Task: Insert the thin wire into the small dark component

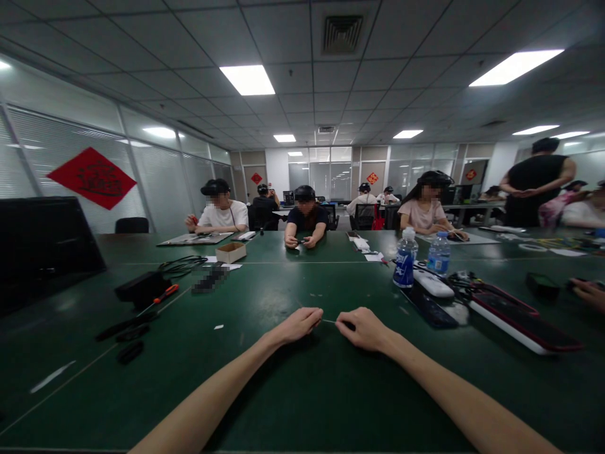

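1. My table (331, 397) is dark green.
2. The thin strand (329, 321) before me looks whitish.
3. I see one screwdriver (164, 295) with orange handle.
4. The wall sign (92, 178) is red, with dark writing.

Left grip (301, 324) and right grip (363, 328) hold a thin strand (329, 321).

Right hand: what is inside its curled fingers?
A thin pale strand stretches between the right hand and left hand; whatever part lies inside the right grip is covered.
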Demonstrator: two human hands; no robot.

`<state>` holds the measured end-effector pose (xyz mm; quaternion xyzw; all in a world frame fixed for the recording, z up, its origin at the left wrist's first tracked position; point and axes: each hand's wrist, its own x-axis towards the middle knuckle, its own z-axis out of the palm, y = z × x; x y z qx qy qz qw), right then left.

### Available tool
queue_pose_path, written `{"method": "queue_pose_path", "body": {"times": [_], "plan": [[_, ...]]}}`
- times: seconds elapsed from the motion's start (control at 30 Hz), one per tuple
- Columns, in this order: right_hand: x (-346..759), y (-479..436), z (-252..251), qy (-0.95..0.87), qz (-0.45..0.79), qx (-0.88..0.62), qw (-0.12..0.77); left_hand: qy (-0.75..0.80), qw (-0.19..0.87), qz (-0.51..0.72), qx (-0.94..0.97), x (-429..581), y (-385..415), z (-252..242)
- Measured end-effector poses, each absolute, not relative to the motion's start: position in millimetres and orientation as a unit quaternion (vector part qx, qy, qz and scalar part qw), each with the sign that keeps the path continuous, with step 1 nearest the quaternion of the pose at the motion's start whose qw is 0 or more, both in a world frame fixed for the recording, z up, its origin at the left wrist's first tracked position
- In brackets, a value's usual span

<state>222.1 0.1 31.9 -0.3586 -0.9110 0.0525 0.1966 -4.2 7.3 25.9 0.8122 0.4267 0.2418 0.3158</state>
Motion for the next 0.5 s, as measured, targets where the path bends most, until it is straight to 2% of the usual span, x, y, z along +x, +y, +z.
{"method": "queue_pose_path", "body": {"times": [0.17,0.3,0.5], "plan": [[209,-3,23,-0.871,0.104,-0.411,0.248,0.446,0.293,0.323,0.782,1,16,13],[202,-7,19,-0.851,0.138,-0.422,0.279,0.463,0.282,0.337,0.77,3,20,9],[209,-9,25,-0.872,0.146,-0.396,0.249,0.426,0.301,0.305,0.797,-2,14,17]]}}
